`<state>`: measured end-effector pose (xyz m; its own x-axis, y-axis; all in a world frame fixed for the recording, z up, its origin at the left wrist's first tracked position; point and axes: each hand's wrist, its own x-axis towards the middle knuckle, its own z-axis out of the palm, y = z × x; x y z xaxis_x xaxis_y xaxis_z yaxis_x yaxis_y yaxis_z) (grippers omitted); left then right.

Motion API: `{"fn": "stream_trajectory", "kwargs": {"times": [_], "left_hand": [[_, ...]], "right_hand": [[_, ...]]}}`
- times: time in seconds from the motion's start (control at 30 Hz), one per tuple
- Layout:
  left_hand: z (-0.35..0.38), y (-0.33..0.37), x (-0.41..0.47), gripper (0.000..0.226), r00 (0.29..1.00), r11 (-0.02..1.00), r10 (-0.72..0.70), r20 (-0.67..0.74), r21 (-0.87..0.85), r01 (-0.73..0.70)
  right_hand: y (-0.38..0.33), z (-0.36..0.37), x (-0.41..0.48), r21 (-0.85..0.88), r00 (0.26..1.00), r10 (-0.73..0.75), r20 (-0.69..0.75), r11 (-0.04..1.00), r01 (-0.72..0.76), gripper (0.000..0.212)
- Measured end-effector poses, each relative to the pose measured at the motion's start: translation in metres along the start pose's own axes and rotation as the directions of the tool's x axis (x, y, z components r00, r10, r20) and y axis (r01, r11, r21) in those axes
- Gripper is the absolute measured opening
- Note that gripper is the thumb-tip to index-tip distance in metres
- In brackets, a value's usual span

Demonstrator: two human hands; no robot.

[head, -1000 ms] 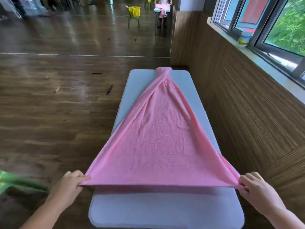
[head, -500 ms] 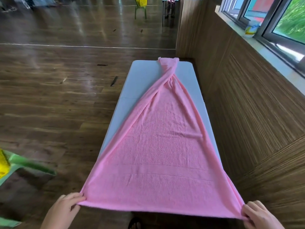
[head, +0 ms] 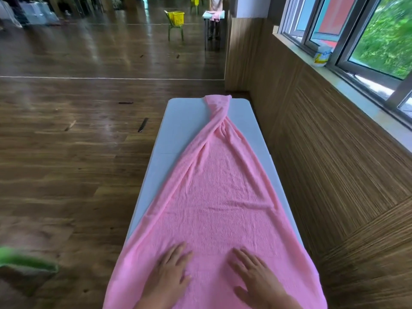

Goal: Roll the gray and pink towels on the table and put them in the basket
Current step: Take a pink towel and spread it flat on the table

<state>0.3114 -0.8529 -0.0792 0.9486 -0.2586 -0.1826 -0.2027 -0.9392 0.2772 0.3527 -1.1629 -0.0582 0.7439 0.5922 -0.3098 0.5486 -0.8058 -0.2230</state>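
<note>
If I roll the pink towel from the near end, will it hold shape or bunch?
Probably floppy: the pink towel hangs over the table sides and twists ropelike at its far end. Creases mid-towel suggest it bunches when pushed. The left hand and right hand lying flat on it should steady it.

- I saw a white tub (head: 321, 56) standing on the windowsill (head: 365, 97), below the windows (head: 383, 34).
- Wood-panelled wall (head: 334, 163) ran along my right.
- Dark plank floor (head: 66, 163) lay left.
- A blurred green object (head: 24, 260) sat lower left.
</note>
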Motion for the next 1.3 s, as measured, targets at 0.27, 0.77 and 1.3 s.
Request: {"fn": "stream_trajectory", "kwargs": {"times": [0.27, 0.77, 1.3], "left_hand": [[-0.043, -0.114, -0.037, 0.067, 0.991, 0.993, -0.12, -0.065, -0.024, 0.118], [-0.064, -0.014, 0.165, 0.057, 0.996, 0.996, -0.088, 0.035, 0.009, 0.088], [-0.114, -0.118, 0.102, 0.056, 0.927, 0.929, -0.367, -0.071, -0.068, 0.363]], "right_hand": [[0.106, 0.003, -0.063, 0.102, 0.954, 0.298, -0.033, 0.95, -0.294, 0.067], [0.068, -0.072, 0.134, 0.029, 0.996, 0.091, -0.009, 0.995, -0.09, 0.069], [0.122, -0.106, 0.105, 0.045, 0.937, 0.33, -0.12, 0.944, -0.327, 0.073]]}}
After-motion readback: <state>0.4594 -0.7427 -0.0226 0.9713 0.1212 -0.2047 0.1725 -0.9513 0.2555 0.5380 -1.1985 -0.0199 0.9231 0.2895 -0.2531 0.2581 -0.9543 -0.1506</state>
